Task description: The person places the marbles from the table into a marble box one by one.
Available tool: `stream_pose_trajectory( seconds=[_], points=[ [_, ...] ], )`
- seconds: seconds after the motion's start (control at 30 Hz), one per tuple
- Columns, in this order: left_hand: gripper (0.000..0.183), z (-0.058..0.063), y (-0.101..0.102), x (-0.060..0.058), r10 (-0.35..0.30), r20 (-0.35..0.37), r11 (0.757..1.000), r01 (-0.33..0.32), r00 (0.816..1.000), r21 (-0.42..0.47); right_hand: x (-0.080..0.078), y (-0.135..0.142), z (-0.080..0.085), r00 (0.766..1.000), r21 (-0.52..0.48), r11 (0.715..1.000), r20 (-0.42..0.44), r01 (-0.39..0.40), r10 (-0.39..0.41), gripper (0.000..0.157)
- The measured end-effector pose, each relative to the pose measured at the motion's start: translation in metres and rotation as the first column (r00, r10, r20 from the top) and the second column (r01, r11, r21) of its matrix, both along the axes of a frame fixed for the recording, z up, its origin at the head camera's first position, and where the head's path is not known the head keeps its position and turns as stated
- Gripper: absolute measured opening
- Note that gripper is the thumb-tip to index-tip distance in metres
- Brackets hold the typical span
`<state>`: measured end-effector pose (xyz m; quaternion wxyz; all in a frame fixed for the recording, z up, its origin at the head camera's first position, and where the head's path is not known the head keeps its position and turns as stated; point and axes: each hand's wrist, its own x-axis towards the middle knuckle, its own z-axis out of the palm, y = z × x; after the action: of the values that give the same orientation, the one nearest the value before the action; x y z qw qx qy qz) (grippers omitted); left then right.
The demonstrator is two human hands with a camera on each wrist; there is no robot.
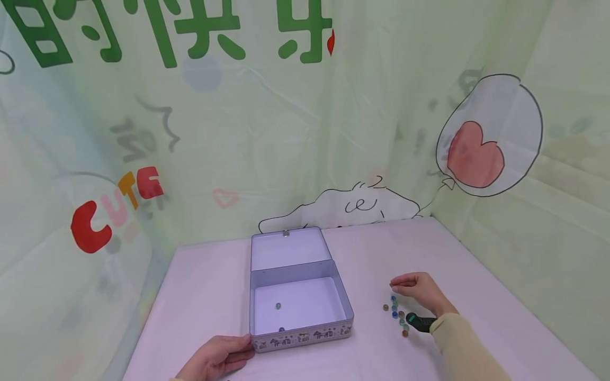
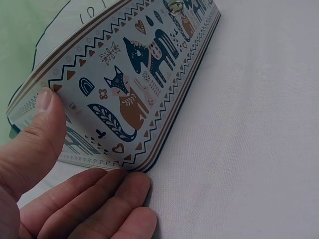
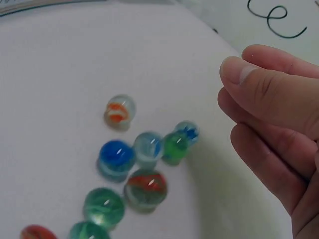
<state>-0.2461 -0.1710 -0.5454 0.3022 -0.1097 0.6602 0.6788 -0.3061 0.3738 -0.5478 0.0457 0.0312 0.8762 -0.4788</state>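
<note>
A hinged tin box (image 1: 305,338) stands with its lid (image 1: 290,251) laid back; animal figures decorate its side. My left hand (image 1: 224,355) holds its near left corner, thumb against the wall and fingers at the bottom edge, as the left wrist view shows. Inside lie a green marble (image 1: 278,306) and a dark marble (image 1: 281,329). To the right of the box, my right hand (image 1: 424,291) hovers just past a cluster of glass marbles (image 3: 145,188), its fingers loosely bent and thumb near the index finger. No marble shows between them. A marble with orange swirls (image 3: 118,110) sits apart from the cluster.
A pale cloth covers the table (image 1: 205,286). Printed curtains (image 1: 267,132) hang behind it and along both sides. A dark band (image 1: 421,323) is on my right wrist, close above the nearer marbles.
</note>
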Motion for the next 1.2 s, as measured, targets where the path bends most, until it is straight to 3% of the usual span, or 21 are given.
stream_pose_trajectory(
  seconds=[0.27,0.5,0.83,0.97,1.2],
  points=[
    [0.042,-0.002,-0.001,-0.001,-0.002,0.004,1.0,0.002,1.0,0.011,0.0,-0.002,-0.018,0.998,0.028,0.998,0.028,0.058,-0.059,0.028],
    [0.043,0.0,-0.001,-0.001,-0.004,0.006,1.0,0.004,1.0,0.01,-0.003,-0.001,-0.021,0.999,0.048,0.998,-0.004,0.049,-0.049,0.027],
    [0.042,-0.001,0.0,-0.001,-0.013,-0.008,1.0,0.013,1.0,0.017,-0.006,-0.001,-0.025,0.997,0.082,0.994,0.016,0.069,-0.071,0.021],
    [0.045,-0.002,-0.001,-0.001,-0.022,-0.01,1.0,0.022,1.0,0.013,-0.002,-0.003,-0.02,0.996,0.082,0.994,0.027,0.077,-0.08,0.022],
    [0.048,-0.005,-0.003,-0.001,-0.022,-0.01,1.0,0.022,1.0,0.008,-0.002,-0.015,0.006,0.996,0.046,0.999,-0.082,0.023,-0.02,0.03]
  ],
)
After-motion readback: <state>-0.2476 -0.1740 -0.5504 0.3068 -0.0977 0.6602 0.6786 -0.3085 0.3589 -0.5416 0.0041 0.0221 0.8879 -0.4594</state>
